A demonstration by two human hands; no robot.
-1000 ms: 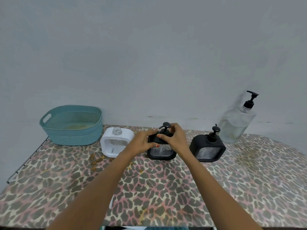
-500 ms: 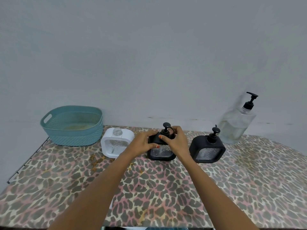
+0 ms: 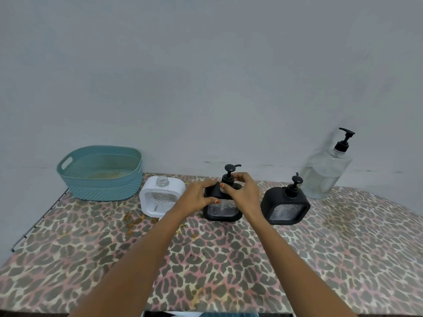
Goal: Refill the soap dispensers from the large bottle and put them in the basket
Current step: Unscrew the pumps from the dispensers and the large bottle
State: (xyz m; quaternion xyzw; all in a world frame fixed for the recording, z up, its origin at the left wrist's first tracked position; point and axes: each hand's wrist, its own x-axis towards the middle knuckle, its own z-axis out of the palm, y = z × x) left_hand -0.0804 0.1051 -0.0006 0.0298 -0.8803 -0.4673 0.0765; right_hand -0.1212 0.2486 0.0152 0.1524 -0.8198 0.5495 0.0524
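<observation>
A black square soap dispenser [image 3: 223, 209] stands mid-table. My left hand [image 3: 198, 196] grips its upper left shoulder. My right hand [image 3: 242, 193] has its fingers closed around the collar of its black pump head [image 3: 229, 172], whose nozzle points right. A second black dispenser [image 3: 285, 203] with its pump on stands to the right. A white dispenser [image 3: 161, 197] with an open glass neck and no pump stands to the left. The large clear bottle [image 3: 326, 172] with a black pump is at the back right. The teal basket [image 3: 100, 173] sits at the back left.
The table is covered with a leopard-print cloth [image 3: 206, 259]. A plain grey wall [image 3: 206, 76] rises right behind the objects. A thin metal rail [image 3: 39, 221] runs along the table's left edge.
My right hand's fingers have shifted on the pump collar and the nozzle now points right. The pump stands a little higher than before. My left hand keeps its grip on the dispenser body.
</observation>
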